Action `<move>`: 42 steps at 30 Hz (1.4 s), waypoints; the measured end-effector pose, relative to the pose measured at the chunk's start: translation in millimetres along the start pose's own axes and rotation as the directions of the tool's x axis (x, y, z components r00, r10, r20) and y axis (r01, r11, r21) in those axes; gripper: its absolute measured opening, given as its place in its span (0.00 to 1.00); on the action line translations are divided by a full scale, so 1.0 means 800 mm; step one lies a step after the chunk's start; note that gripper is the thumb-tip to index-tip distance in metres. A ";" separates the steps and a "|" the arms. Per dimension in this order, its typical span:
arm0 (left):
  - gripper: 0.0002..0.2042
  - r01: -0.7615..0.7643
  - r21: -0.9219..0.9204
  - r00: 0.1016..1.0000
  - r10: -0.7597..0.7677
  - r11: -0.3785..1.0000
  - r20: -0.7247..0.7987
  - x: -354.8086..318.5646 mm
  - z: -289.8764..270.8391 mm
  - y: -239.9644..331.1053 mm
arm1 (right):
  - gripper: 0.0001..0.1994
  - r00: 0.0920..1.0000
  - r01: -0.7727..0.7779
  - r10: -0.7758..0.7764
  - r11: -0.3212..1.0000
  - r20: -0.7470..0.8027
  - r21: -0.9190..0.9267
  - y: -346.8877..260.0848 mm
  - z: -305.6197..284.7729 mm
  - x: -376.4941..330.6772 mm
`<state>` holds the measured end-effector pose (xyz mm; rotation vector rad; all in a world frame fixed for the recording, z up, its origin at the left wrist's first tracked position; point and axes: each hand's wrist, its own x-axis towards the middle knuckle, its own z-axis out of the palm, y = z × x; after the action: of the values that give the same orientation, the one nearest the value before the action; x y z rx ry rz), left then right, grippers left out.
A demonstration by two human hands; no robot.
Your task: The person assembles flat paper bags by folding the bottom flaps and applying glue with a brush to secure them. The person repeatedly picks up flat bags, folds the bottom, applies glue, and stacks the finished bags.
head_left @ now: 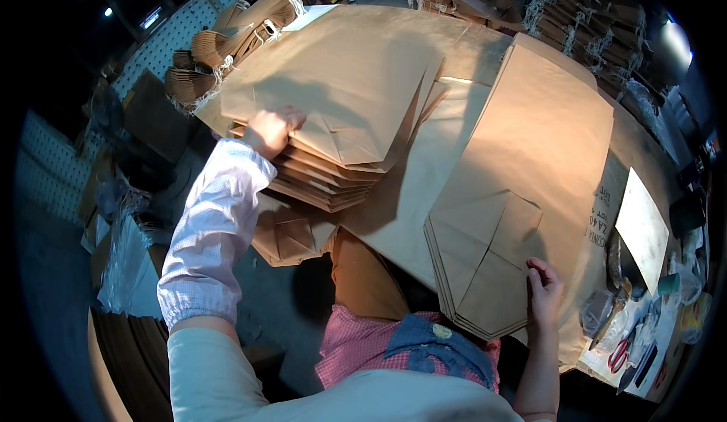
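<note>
I have a broad brown worktable (454, 130) across the middle of my feed, its edges bowed by the wide lens. Below its left side I can make out a dark grey floor (265, 312). A pale blue-green wall (45, 164) with a regular dotted pattern runs along the left. At upper left I get a dark area with a slim bright light (151, 18) and a small round light (108, 11). A white glare (675, 47) shows at far right, and light and shadow patch the tabletop.
</note>
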<state>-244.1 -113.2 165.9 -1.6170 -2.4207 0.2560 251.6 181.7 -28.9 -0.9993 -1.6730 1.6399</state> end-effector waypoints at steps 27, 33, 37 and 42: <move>0.11 -0.037 -0.798 0.978 0.184 0.601 0.093 0.186 0.138 0.402 | 0.16 0.996 0.088 -0.034 0.631 0.086 -0.770 -0.044 -0.036 0.096; 0.05 -0.217 -0.462 0.919 0.340 0.860 0.200 0.158 0.092 0.373 | 0.06 0.865 0.481 -0.059 0.378 0.498 -0.791 -0.058 -0.070 0.091; 0.05 -0.294 -0.346 0.907 0.375 0.891 0.193 0.157 0.099 0.368 | 0.05 0.798 0.597 -0.111 0.284 0.592 -0.751 -0.057 -0.067 0.094; 0.06 -0.362 -0.535 0.831 0.524 0.764 0.186 0.177 0.107 0.339 | 0.05 0.799 0.588 -0.045 0.271 0.600 -0.762 -0.067 -0.063 0.097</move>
<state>-80.1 118.4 23.7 -2.5799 -2.4021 -0.0213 244.9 276.7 20.9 -0.5490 -3.0858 0.4467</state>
